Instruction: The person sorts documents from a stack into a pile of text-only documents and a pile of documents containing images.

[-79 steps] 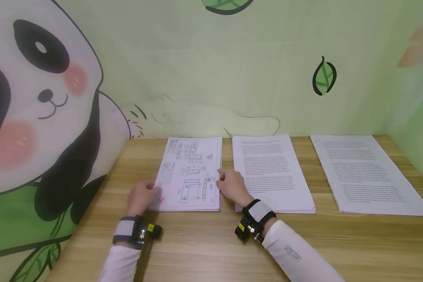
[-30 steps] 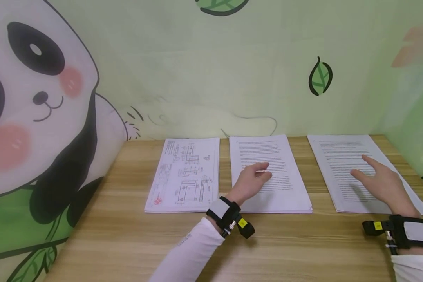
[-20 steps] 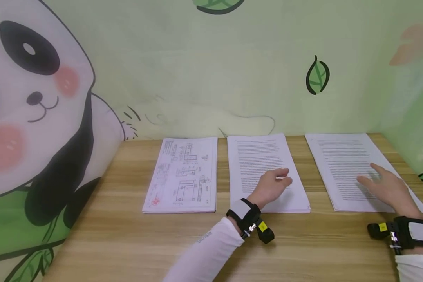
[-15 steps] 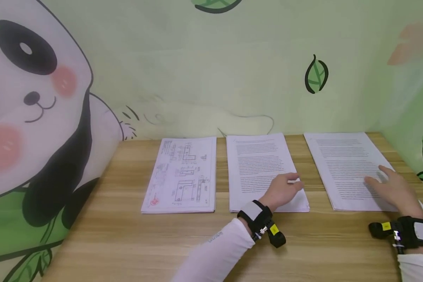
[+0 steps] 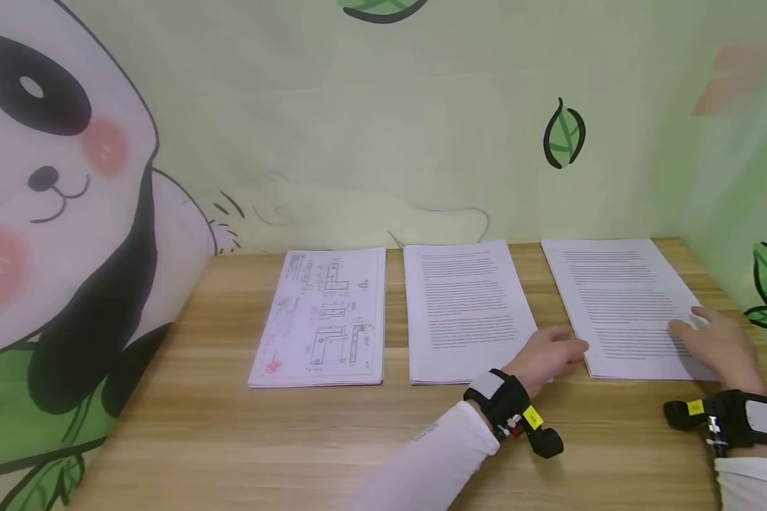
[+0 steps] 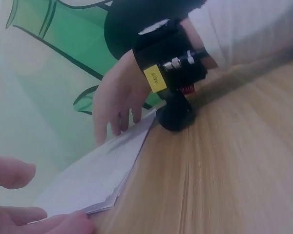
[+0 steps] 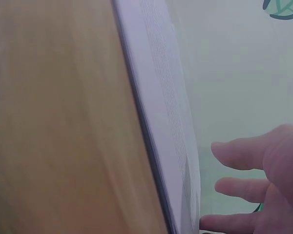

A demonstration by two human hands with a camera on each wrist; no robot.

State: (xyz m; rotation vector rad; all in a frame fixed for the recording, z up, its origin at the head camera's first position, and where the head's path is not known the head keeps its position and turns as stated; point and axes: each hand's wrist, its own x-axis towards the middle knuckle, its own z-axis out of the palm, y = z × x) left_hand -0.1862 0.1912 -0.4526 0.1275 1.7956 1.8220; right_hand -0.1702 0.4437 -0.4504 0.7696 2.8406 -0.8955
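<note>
Three stacks of printed paper lie in a row. At the right stack (image 5: 613,284), my left hand (image 5: 548,355) is by the lower left edge with its fingertips close to the paper; I cannot tell whether they touch. My right hand (image 5: 719,348) is over the stack's right side, thumb and fingers apart and relaxed. In the left wrist view, the stack (image 6: 97,170) lies between the left hand (image 6: 19,214) and the right hand (image 6: 117,97). The right wrist view has the right hand (image 7: 263,180) holding nothing beside the stack (image 7: 158,97).
The middle text stack (image 5: 460,305) is partly covered by the left wrist. Further left lies a stack with technical drawings (image 5: 322,319) and a red stamp. All rest on a wooden table (image 5: 281,440), against a green panda-print backdrop (image 5: 332,128).
My left hand has moved right, from the drawings stack across the middle stack to the right stack. My right hand left the drawings stack's edge and is lower over the right stack. The view turned slightly right.
</note>
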